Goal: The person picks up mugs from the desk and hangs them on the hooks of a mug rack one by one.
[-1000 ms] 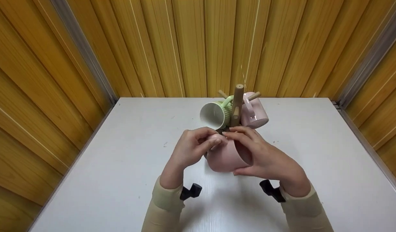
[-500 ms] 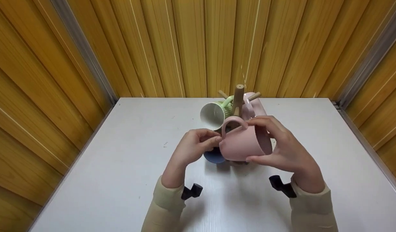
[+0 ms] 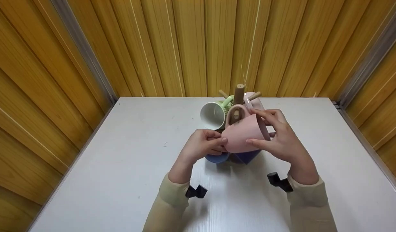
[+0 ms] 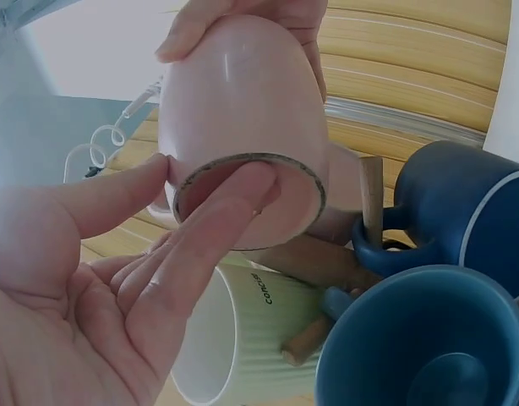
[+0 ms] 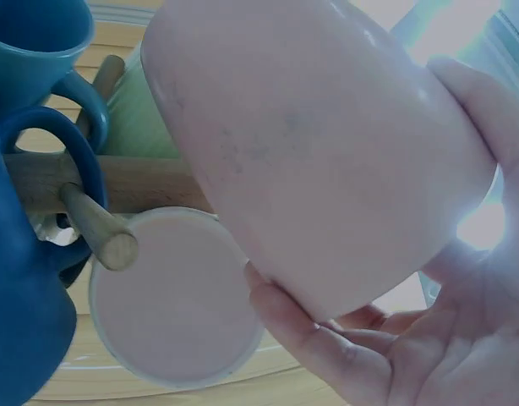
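Both hands hold a plain pink mug point(image 3: 241, 135), tipped on its side with its mouth to the right. My right hand point(image 3: 277, 138) grips it near the rim, thumb in front and fingers behind. My left hand point(image 3: 202, 145) pinches the base edge; in the left wrist view its fingers point(image 4: 200, 241) lie against the underside. Behind the mug stands a wooden mug tree point(image 3: 239, 91). The end of one peg point(image 3: 236, 113) shows inside the mug's handle loop in the head view. The mug's inside is mostly hidden.
A ribbed green mug point(image 3: 214, 115) hangs at the tree's left, another pink mug point(image 3: 256, 102) at its right. Lower down are a teal-blue mug point(image 4: 420, 338) and a dark blue mug point(image 4: 441, 199). The white table point(image 3: 120, 154) meets wood-patterned walls point(image 3: 191, 48).
The pink mug has moved up and right, toward the tree's post, its handle rising in front of a peg. The left hand has shifted slightly right with it. Blue mugs below have come into view.
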{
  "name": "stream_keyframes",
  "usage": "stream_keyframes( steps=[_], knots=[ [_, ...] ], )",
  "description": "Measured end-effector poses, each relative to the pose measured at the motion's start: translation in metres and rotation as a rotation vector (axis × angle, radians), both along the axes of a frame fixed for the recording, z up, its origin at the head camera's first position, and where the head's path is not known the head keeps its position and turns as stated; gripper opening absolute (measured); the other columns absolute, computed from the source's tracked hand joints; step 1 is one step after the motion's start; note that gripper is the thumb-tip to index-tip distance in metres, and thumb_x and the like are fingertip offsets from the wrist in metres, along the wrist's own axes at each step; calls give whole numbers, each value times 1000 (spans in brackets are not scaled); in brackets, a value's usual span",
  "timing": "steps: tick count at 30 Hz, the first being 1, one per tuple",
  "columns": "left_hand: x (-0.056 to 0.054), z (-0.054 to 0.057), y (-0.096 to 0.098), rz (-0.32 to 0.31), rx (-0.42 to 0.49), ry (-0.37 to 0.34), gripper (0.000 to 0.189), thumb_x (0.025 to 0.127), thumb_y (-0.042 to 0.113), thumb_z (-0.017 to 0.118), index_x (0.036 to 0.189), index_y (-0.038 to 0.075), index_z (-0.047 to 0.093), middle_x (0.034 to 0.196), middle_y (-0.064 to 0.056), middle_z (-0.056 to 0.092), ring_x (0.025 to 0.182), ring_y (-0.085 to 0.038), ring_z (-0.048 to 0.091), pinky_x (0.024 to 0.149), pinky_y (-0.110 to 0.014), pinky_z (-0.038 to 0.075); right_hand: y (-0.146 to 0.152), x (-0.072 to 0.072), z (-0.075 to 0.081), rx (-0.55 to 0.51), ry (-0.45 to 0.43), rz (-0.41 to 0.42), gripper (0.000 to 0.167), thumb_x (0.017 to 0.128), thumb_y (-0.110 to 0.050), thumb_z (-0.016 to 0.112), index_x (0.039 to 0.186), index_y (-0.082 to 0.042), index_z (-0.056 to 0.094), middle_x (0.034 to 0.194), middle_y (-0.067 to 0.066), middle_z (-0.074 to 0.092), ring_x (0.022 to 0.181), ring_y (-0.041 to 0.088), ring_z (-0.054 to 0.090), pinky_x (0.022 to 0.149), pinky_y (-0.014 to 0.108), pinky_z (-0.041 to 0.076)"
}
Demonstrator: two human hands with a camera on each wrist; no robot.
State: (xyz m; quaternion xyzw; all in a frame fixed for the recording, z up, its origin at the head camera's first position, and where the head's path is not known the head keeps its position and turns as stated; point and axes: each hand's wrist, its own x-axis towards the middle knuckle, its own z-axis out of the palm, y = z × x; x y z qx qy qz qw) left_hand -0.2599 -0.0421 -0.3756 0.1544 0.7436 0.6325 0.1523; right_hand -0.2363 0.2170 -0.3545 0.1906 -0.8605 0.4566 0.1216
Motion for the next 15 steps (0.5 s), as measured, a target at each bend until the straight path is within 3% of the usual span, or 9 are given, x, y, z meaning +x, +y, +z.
stream_keyframes(
  steps=[9, 15],
  knots=[
    [-8, -5, -2, 20, -36, 4, 28, 98, 17, 71, 113, -8, 72, 101, -24, 78, 85, -23, 80, 77, -36, 65, -7, -3, -2, 69, -73, -26, 79, 84, -31, 87, 152, -23, 47, 139, 18, 41, 121, 37, 57, 87, 47, 58],
    [-9, -5, -4, 45, -67, 48, 29, 99, 18, 70, 113, -8, 72, 101, -23, 78, 88, -27, 79, 78, -35, 65, -12, -2, -3, 105, -82, -30, 81, 84, -36, 87, 150, -21, 43, 139, 20, 38, 124, 40, 55, 95, 59, 55]
  ],
)
